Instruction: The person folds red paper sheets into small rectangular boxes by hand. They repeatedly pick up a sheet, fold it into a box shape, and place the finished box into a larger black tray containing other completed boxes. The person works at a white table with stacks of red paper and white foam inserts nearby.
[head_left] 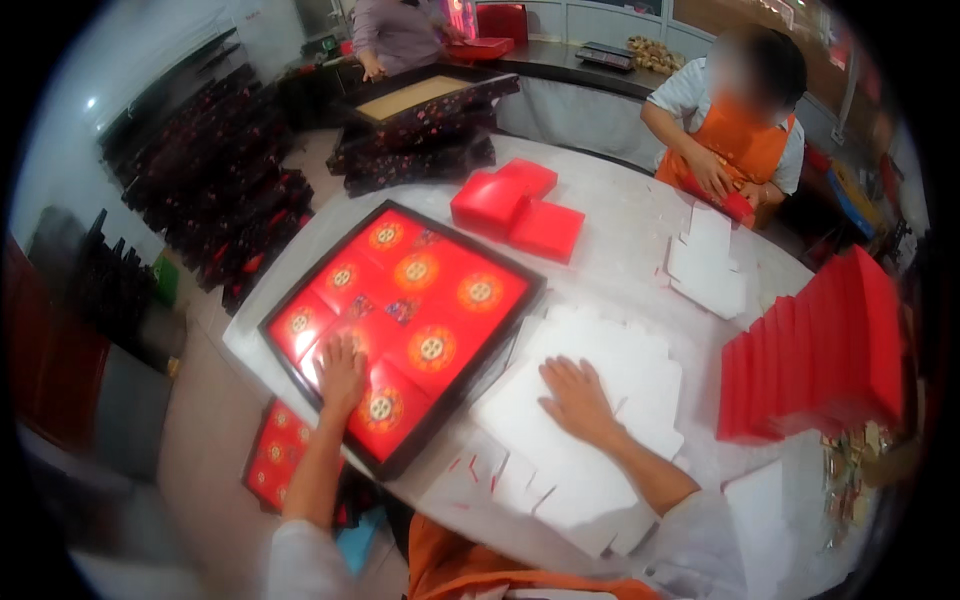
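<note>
My left hand [342,374] lies with its fingers stretched out on red boxes with round gold designs [432,347], which fill a black-edged tray [500,353] on the table. My right hand [580,398] is spread flat on a pile of white flat cardboard blanks [640,350] to the right of the tray. Neither hand grips anything. A few thin red scraps [473,463] lie by the lower left of the cardboard.
Plain red boxes [545,230] sit beyond the tray, and a leaning row of red boxes [800,350] stands at the right. Across the table, a person in an orange apron [740,140] holds a small red box. Dark patterned trays [420,125] are stacked at the far left.
</note>
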